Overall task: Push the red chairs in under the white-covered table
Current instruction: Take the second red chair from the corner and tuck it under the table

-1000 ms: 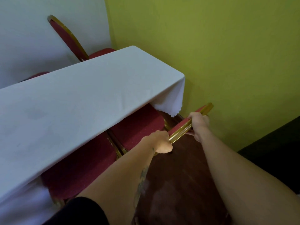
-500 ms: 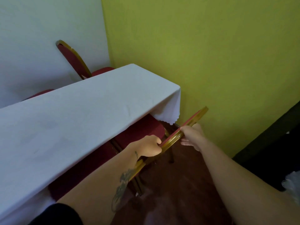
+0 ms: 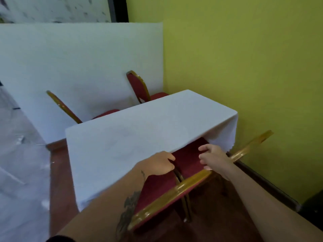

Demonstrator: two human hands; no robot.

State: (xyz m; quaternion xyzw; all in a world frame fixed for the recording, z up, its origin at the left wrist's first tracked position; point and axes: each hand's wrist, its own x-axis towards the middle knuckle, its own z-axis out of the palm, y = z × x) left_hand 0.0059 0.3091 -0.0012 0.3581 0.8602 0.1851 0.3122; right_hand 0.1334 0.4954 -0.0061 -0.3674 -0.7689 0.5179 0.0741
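Observation:
The white-covered table stands in the corner. Two red chairs with gold frames are on my side, their seats partly under the cloth: the left near chair shows its backrest rail across my forearm, and the right near chair stands by the green wall. My left hand hovers at the cloth's edge with its fingers curled and nothing seen in them. My right hand is over the red seat, fingers apart and empty. Neither hand touches a backrest.
Two more red chairs stand on the far side, one at the left and one at the right, against a white panel. The green wall closes in the right side. The brown floor shows left of the table.
Both hands have let go of the right near chair's gold backrest rail and moved forward over the seats. My view has pulled back and risen, and the far chairs now show.

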